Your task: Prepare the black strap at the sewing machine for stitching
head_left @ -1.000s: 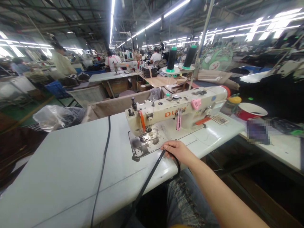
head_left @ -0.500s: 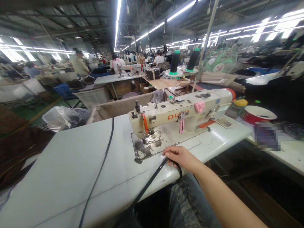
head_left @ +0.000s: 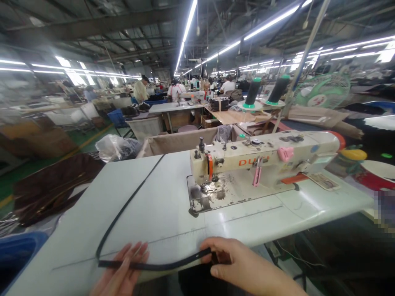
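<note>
hands: left [head_left: 121, 269], right [head_left: 240, 267] | bare, no gloves | no rings | forearm unsleeved

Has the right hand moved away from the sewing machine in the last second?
Yes. The right hand, gripping the black strap, has pulled back from the sewing machine plate to the table near edge.

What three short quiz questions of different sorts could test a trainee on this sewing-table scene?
1. True or false: the right hand pinches the black strap.
2. Which lies on the strap near its other end? A) the left hand B) the pink snips
3. Fill in: two thread cones stand behind the sewing ____.

Key: 1 true; 2 A; 3 machine.
</note>
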The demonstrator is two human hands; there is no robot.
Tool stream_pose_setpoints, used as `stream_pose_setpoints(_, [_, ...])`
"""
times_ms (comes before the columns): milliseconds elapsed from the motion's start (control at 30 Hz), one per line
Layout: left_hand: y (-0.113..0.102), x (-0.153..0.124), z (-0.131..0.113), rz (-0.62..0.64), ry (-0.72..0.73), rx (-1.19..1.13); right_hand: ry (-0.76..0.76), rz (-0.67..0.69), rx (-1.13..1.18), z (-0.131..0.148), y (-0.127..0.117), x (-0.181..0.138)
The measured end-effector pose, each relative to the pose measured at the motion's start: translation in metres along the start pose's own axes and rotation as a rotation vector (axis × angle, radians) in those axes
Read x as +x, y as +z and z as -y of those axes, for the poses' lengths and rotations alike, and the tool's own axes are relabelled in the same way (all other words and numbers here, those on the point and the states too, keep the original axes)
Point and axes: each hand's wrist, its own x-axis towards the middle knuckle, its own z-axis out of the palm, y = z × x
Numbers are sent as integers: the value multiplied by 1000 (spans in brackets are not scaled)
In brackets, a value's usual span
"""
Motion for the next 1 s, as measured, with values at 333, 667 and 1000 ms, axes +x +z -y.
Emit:
stream_pose_setpoints(333, [74, 22, -35, -29, 68, -131, -94, -110, 111, -19, 11, 13])
stream_pose_setpoints(667, [96, 5, -10, 191, 284, 523, -103, -336, -154, -7, -11, 14])
stream_pose_setpoints(1000, [79, -37, 21, 973, -81, 793, -379, -854, -766, -25, -100, 9])
